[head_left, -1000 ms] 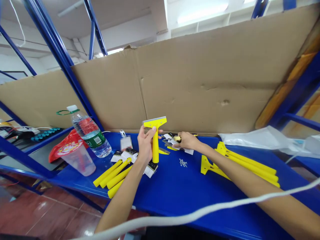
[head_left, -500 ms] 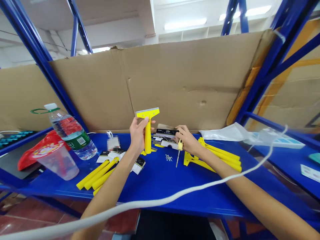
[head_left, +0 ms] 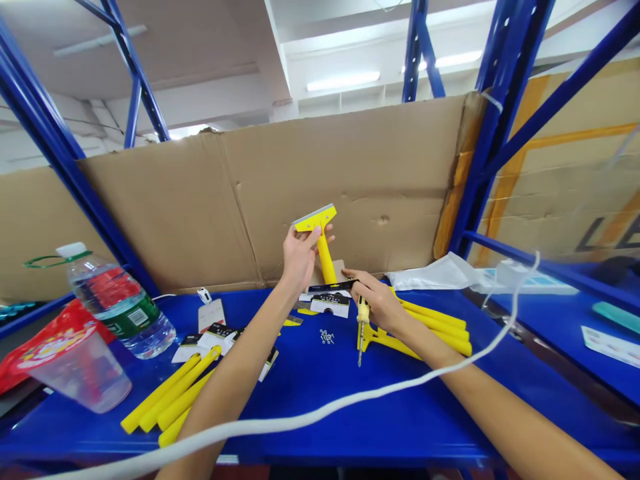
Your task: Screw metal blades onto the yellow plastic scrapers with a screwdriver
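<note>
My left hand (head_left: 299, 259) grips a yellow scraper (head_left: 327, 259) just below its head. The scraper's head is up, with a metal blade edge along the top and two small screws on its face. A screwdriver (head_left: 362, 325) hangs tip down from my right hand (head_left: 376, 298), which is closed around its pale handle. Those same fingers also pinch the end of a flat black-and-brown cardboard piece (head_left: 320, 288), right by the scraper's handle. Small loose screws (head_left: 327, 337) lie on the blue shelf below. More yellow scraper parts (head_left: 434, 322) lie partly hidden behind my right forearm.
Yellow handles (head_left: 170, 393) lie by my left forearm, near black-and-white boxes (head_left: 220, 331). At left stand a water bottle (head_left: 125, 307) and a tilted plastic cup (head_left: 83, 373). A white cable (head_left: 300, 421) crosses in front of my forearms. Cardboard (head_left: 310, 160) walls the back of the shelf (head_left: 300, 387).
The scraper has tilted, its head higher and its handle slanting down to the right. My right hand now has the black-and-brown cardboard piece raised at the scraper's handle. The whole view has shifted.
</note>
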The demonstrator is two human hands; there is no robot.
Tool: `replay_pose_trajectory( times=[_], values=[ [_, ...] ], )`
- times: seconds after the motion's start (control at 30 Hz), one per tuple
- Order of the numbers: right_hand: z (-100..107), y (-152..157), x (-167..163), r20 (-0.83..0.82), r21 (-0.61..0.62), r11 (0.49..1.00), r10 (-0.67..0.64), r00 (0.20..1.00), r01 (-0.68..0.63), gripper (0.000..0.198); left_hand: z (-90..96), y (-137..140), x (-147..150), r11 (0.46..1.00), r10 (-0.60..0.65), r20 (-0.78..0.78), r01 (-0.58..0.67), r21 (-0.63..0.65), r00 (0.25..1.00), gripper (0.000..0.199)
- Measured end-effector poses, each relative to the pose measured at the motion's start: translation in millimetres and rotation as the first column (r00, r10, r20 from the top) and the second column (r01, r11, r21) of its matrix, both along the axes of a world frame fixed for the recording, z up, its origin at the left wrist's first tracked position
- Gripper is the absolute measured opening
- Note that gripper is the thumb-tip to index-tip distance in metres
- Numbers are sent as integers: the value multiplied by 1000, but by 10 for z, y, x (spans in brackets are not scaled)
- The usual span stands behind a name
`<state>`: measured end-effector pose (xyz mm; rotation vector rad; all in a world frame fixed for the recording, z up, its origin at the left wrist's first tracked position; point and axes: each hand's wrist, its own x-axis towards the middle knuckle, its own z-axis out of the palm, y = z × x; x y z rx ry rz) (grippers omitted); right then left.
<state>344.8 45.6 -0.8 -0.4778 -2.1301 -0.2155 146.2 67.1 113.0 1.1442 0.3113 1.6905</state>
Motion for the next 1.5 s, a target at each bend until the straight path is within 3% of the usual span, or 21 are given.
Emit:
replay_pose_trajectory(
  times=[0.2, 0.5, 0.6, 0.73, 0.87, 1.03, 1.13, 1.3, 1.4, 1.5],
  values=[
    [-2, 10, 59, 78, -39, 987, -153, 985, 157, 36, 2, 72, -96, 998, -53, -90, 50, -39, 994, 32],
    [8, -21, 8, 120, -12, 941, -333, 935, 337, 35, -170, 226, -121, 986, 14, -63, -24, -163, 998, 24],
    [8, -44, -19, 94, 1, 932, -362, 927, 364, 35, -156, 226, -137, 989, -5, -96, -9, -150, 995, 28],
    [13, -64, -36, 42, 3, 929, -369, 929, 369, 34, -50, 198, -221, 995, 72, -200, -86, -59, 977, 34],
    [12, -68, -41, -11, -16, 936, -351, 936, 351, 31, 45, 128, -321, 995, 95, -331, -90, 31, 939, 43],
    [9, -77, -93, -71, -68, 957, -287, 955, 282, 26, 97, 38, -391, 993, 15, -484, 45, 112, 875, 49],
    [24, -86, -137, -161, -90, 964, -261, 952, 249, 25, 87, 49, -416, 991, -17, -599, 93, 97, 801, 42],
    [88, -129, -186, -335, -74, 967, -255, 907, 245, 12, 45, 115, -442, 997, 17, -737, 42, 62, 676, 15],
    [130, -174, -209, -420, -53, 971, -233, 877, 232, 8, 27, 124, -455, 996, -15, -781, 81, 46, 624, 9],
    [147, -213, -238, -469, -46, 974, -216, 857, 220, 16, 2, 118, -459, 989, -140, -767, 130, -74, 626, 12]
  ],
)
